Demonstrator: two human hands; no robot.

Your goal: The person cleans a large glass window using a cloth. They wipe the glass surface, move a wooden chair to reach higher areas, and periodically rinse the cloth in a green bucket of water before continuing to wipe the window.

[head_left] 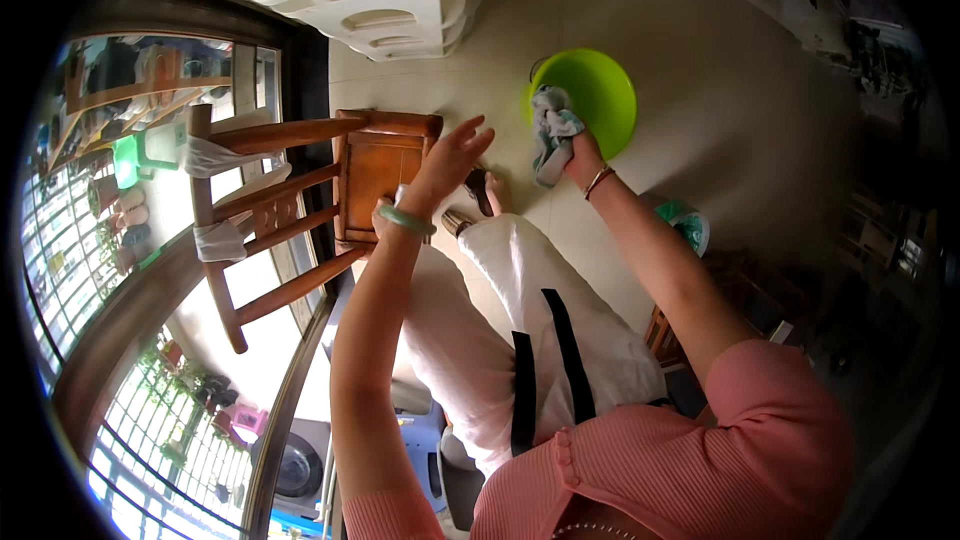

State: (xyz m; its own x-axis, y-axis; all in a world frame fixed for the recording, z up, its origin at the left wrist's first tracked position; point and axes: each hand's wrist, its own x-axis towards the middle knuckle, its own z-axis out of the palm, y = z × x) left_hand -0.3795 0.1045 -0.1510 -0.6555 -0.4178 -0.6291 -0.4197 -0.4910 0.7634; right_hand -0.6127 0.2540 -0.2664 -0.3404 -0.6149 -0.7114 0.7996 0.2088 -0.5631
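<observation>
In my right hand is a bunched, damp-looking grey-white and green cloth, gripped beside the near left rim of a lime-green bucket on the floor. Part of the cloth overlaps the bucket's opening. My left hand, with a pale green bangle at its wrist, reaches out by the edge of a brown wooden chair. Its fingers are extended and nothing shows in them. White cloths are wrapped around the chair's back posts. A small skin-toned shape beside the bangle is too covered to identify.
Stacked white plastic stools stand at the far left. A small bin with a green liner is right of my legs. On the left, a dark-framed sliding door borders a bright balcony. My sandalled feet are between chair and bucket.
</observation>
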